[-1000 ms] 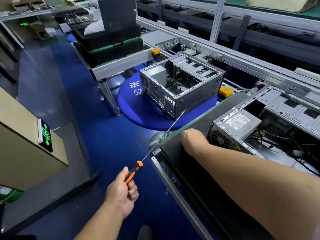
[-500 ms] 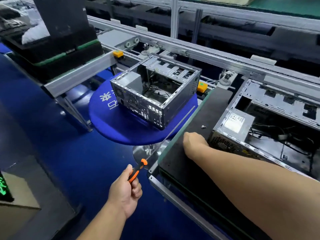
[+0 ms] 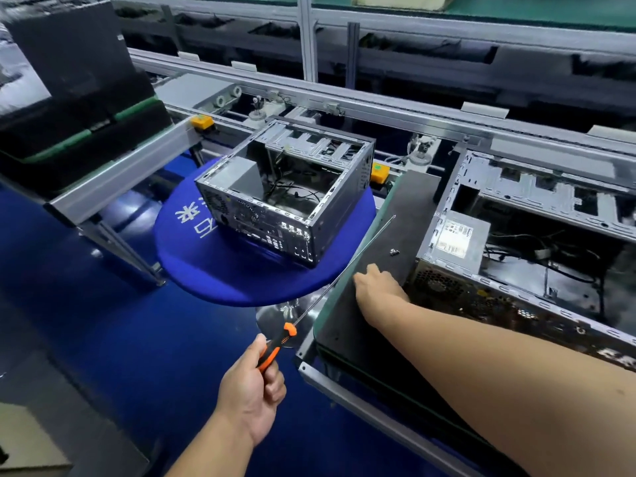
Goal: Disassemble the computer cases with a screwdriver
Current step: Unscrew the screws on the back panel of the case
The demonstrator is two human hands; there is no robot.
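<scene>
Biggest worry here is that loose screw [image 3: 394, 251] sitting on the dark surface [image 3: 358, 325], just beside the near computer case [image 3: 516, 270]. The right hand [image 3: 375, 287] rests on that surface between the screw and the surface's near edge, pressed against the case's fan-grille corner. Its fingers are hidden from view, so I can't tell whether it's gripping anything or just lying there. If it sweeps sideways it could easily flick the screw off the surface onto the floor.

The left hand [image 3: 251, 390] is wrapped around the orange-and-black handle of the screwdriver [image 3: 303, 315], held out off the surface, with the long thin shaft angling up towards the screw. A shaft that long looks whippy, so I'd guess the tip can slip out of a screw head and scrape the case or jab the wiring inside.

The second computer case [image 3: 285, 204] sits open on the blue round stool [image 3: 241, 270], well away from the near case, and a knock could tip it.
</scene>
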